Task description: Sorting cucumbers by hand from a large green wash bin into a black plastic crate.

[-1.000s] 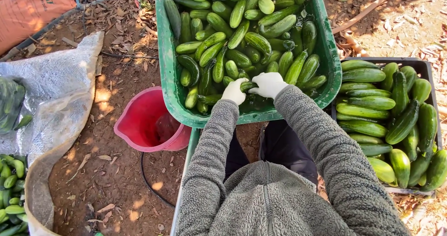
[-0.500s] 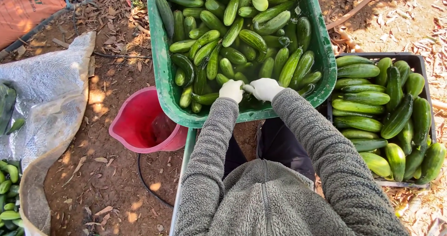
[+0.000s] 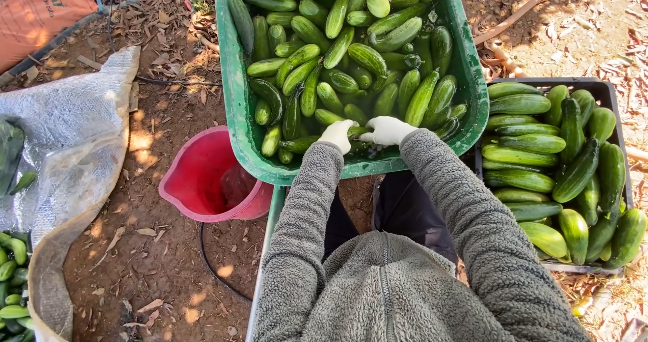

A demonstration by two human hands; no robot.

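Both my hands wear white gloves and meet at the near end of a green tub [image 3: 237, 99] filled with several cucumbers. My left hand [image 3: 337, 135] and my right hand [image 3: 387, 131] are closed together on one small dark cucumber [image 3: 356, 131] between them. Grey fleece sleeves cover both my arms. Other cucumbers lie just beyond my fingers.
A black crate [image 3: 607, 92] at the right holds several larger cucumbers. A red bucket [image 3: 196, 180] stands on the dirt to the left of the tub. A grey sack [image 3: 61, 126] with more cucumbers lies at far left. An orange bag [image 3: 40, 11] sits top left.
My hands have dropped slightly toward the tub's near rim, still together on the small cucumber. The view shifted a little between the earliest frame and now.
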